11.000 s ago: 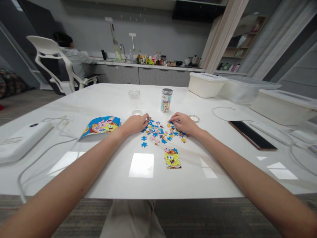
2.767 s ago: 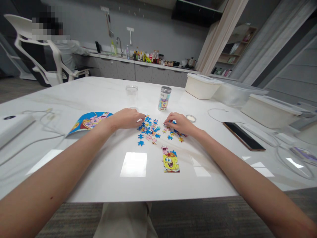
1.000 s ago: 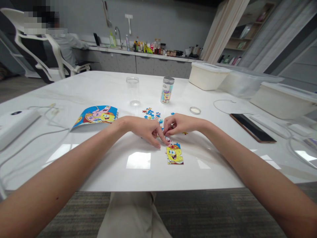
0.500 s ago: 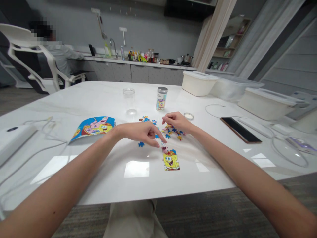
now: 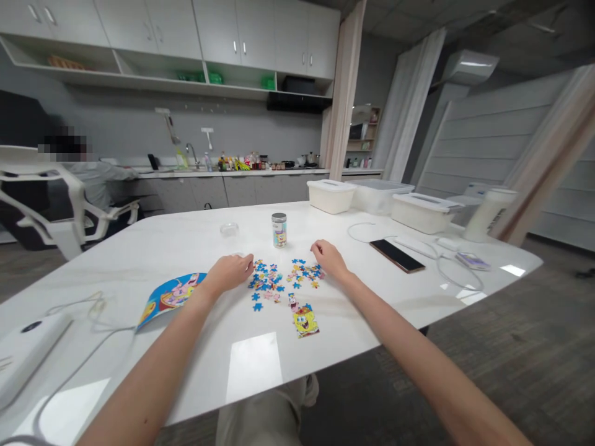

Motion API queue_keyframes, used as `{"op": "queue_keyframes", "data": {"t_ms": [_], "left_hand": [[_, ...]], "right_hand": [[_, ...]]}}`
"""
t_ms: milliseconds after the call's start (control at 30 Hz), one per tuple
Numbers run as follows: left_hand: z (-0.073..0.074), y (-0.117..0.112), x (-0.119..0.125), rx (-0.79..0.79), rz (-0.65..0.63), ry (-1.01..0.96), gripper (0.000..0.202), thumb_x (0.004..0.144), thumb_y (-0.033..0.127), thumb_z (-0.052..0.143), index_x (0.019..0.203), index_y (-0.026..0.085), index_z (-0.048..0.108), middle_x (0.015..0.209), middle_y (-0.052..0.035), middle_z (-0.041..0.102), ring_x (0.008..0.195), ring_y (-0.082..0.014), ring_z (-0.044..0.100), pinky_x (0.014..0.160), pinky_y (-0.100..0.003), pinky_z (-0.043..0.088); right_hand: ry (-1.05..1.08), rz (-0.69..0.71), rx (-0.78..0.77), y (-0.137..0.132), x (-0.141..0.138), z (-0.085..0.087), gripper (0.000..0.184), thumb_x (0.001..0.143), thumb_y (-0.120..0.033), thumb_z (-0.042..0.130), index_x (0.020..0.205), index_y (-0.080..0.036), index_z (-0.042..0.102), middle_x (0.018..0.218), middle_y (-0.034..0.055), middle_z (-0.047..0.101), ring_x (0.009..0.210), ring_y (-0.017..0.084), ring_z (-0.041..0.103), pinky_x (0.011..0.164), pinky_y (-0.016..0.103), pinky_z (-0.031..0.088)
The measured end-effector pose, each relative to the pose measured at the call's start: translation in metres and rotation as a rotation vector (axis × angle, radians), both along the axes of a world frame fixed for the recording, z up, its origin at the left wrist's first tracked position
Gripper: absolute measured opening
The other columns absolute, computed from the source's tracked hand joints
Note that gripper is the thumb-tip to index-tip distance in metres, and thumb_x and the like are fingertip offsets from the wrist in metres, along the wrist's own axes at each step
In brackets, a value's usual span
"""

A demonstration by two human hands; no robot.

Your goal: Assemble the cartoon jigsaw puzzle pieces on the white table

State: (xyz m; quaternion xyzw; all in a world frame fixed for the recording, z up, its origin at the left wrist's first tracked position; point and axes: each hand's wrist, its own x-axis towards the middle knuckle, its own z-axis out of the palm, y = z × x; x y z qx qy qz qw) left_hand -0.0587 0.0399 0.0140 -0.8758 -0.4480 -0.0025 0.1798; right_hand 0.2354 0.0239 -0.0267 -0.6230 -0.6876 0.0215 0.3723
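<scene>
Several loose jigsaw pieces (image 5: 279, 282), mostly blue, lie scattered on the white table (image 5: 195, 235). My left hand (image 5: 231, 271) rests with curled fingers at the left edge of the pile. My right hand (image 5: 326, 256) sits at the right edge, fingers bent down onto the pieces. Whether either hand holds a piece is hidden. A small joined section with a yellow cartoon figure (image 5: 305, 322) lies nearer to me, apart from both hands. A colourful picture sheet (image 5: 171, 295) lies to the left.
A small lidded jar (image 5: 279, 230) and a clear cup (image 5: 229, 230) stand behind the pile. A dark phone (image 5: 396, 255), cables and white lidded bins (image 5: 331, 195) are at the right. A white device (image 5: 23, 353) with a cord lies at the left. A person sits far left.
My head has lifted, so more of the room shows. Both hands have drawn back from the joined section to the two sides of the loose pile.
</scene>
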Motion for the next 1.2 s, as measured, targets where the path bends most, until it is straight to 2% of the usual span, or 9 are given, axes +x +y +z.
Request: {"op": "queue_keyframes", "data": {"t_ms": [67, 167, 433, 700, 867, 967, 1067, 1133, 1200], "left_hand": [[0.0, 0.001, -0.002, -0.01, -0.02, 0.002, 0.038, 0.094, 0.029, 0.028, 0.099, 0.014, 0.062, 0.085, -0.0159, 0.071, 0.08, -0.0287, 0.069, 0.066, -0.034, 0.046], [0.0, 0.001, -0.004, -0.033, -0.057, -0.005, 0.039, 0.094, 0.028, 0.027, 0.097, 0.014, 0.064, 0.084, -0.0173, 0.071, 0.08, -0.0301, 0.068, 0.067, -0.036, 0.047], [-0.008, 0.002, -0.004, -0.071, -0.082, -0.045, 0.036, 0.092, 0.031, 0.032, 0.094, 0.017, 0.065, 0.079, -0.014, 0.071, 0.079, -0.0257, 0.067, 0.071, -0.034, 0.046], [-0.012, 0.001, -0.001, -0.056, -0.112, -0.066, 0.032, 0.094, 0.03, 0.031, 0.108, 0.015, 0.056, 0.076, -0.0127, 0.068, 0.075, -0.026, 0.066, 0.07, -0.034, 0.046], [-0.014, 0.0, 0.002, -0.067, -0.146, -0.031, 0.032, 0.093, 0.031, 0.032, 0.106, 0.015, 0.056, 0.076, -0.0138, 0.068, 0.074, -0.0269, 0.066, 0.067, -0.034, 0.046], [-0.012, 0.0, 0.003, -0.076, -0.14, -0.073, 0.031, 0.092, 0.031, 0.035, 0.106, 0.014, 0.058, 0.075, -0.0125, 0.067, 0.074, -0.0252, 0.065, 0.067, -0.032, 0.045], [-0.003, -0.001, 0.003, -0.224, -0.153, -0.221, 0.029, 0.089, 0.033, 0.041, 0.097, 0.015, 0.063, 0.077, -0.009, 0.067, 0.074, -0.0211, 0.062, 0.066, -0.028, 0.042], [0.006, -0.004, 0.0, -0.465, -0.206, -0.296, 0.028, 0.083, 0.039, 0.051, 0.087, 0.016, 0.066, 0.073, -0.004, 0.064, 0.069, -0.0168, 0.058, 0.062, -0.025, 0.04], [0.013, -0.007, -0.002, -0.701, -0.256, -0.272, 0.032, 0.073, 0.046, 0.063, 0.086, 0.018, 0.069, 0.063, 0.0018, 0.057, 0.059, -0.0133, 0.05, 0.055, -0.023, 0.035]], "right_hand": [[0.016, 0.012, 0.0, -0.001, 0.009, -0.003, 0.021, 0.091, -0.017, 0.04, 0.086, -0.018, 0.06, 0.092, 0.0066, 0.062, 0.086, 0.017, 0.053, 0.079, 0.027, 0.038], [0.017, 0.059, -0.023, 0.0, 0.016, -0.006, 0.017, 0.089, -0.014, 0.045, 0.09, -0.015, 0.062, 0.09, 0.0065, 0.06, 0.083, 0.016, 0.053, 0.078, 0.027, 0.04], [-0.035, 0.19, -0.083, 0.004, 0.015, -0.012, 0.018, 0.083, -0.008, 0.051, 0.091, -0.013, 0.066, 0.084, 0.0045, 0.059, 0.078, 0.014, 0.052, 0.076, 0.027, 0.04], [-0.062, 0.206, -0.127, 0.002, 0.012, -0.013, 0.019, 0.083, -0.009, 0.051, 0.092, -0.013, 0.067, 0.086, 0.0053, 0.058, 0.077, 0.015, 0.052, 0.073, 0.027, 0.042], [-0.073, 0.202, -0.131, 0.003, 0.014, -0.012, 0.018, 0.083, -0.009, 0.051, 0.092, -0.013, 0.067, 0.086, 0.005, 0.059, 0.078, 0.014, 0.052, 0.076, 0.026, 0.041], [-0.079, 0.205, -0.134, 0.004, 0.016, -0.011, 0.018, 0.083, -0.009, 0.052, 0.091, -0.012, 0.067, 0.087, 0.0055, 0.06, 0.078, 0.014, 0.052, 0.076, 0.026, 0.041], [-0.079, 0.221, -0.145, 0.003, 0.016, -0.011, 0.018, 0.081, -0.007, 0.053, 0.091, -0.012, 0.068, 0.086, 0.006, 0.061, 0.077, 0.014, 0.053, 0.073, 0.026, 0.041], [-0.073, 0.233, -0.151, 0.002, 0.015, -0.011, 0.019, 0.082, -0.007, 0.052, 0.091, -0.012, 0.068, 0.084, 0.0056, 0.062, 0.074, 0.014, 0.054, 0.071, 0.025, 0.042], [-0.066, 0.243, -0.159, 0.0, 0.015, -0.011, 0.019, 0.082, -0.008, 0.052, 0.092, -0.013, 0.067, 0.081, 0.0044, 0.062, 0.07, 0.013, 0.054, 0.069, 0.025, 0.043]]}}
